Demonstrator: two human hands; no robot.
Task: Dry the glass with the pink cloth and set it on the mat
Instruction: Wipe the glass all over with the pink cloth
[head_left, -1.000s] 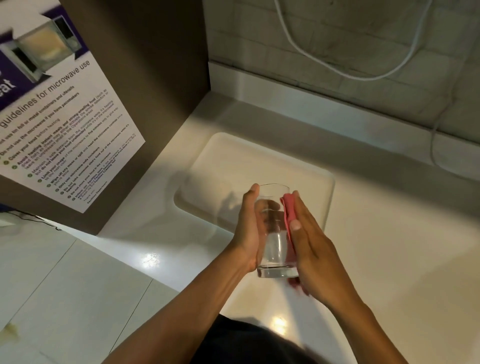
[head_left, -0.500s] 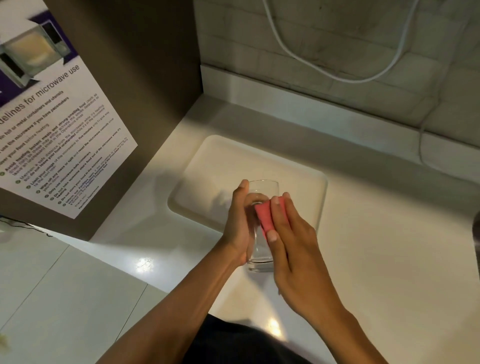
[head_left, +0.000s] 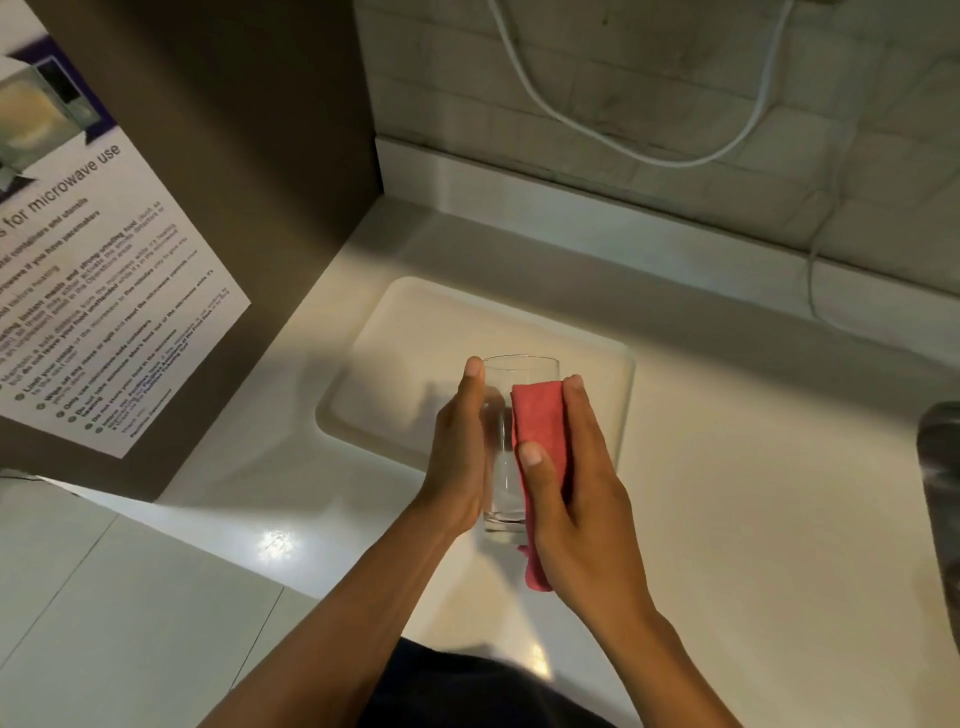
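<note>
A clear drinking glass (head_left: 503, 447) stands upright between my two hands, held in the air over the near edge of the cream mat (head_left: 415, 358). My left hand (head_left: 460, 452) grips its left side. My right hand (head_left: 576, 483) presses a folded pink cloth (head_left: 540, 431) flat against the glass's right side, thumb on the front of the cloth. The cloth's lower end hangs below the glass base. The far side of the glass is hidden by my fingers.
The mat lies on a white counter (head_left: 753, 519). A brown cabinet side with a microwave-use poster (head_left: 104, 291) stands on the left. A white cable (head_left: 639, 156) loops on the tiled back wall. A dark blurred object (head_left: 940, 467) sits at the right edge.
My right hand has slid the pink cloth over the side of the glass, and more of the cloth now shows. The left hand keeps its hold on the glass.
</note>
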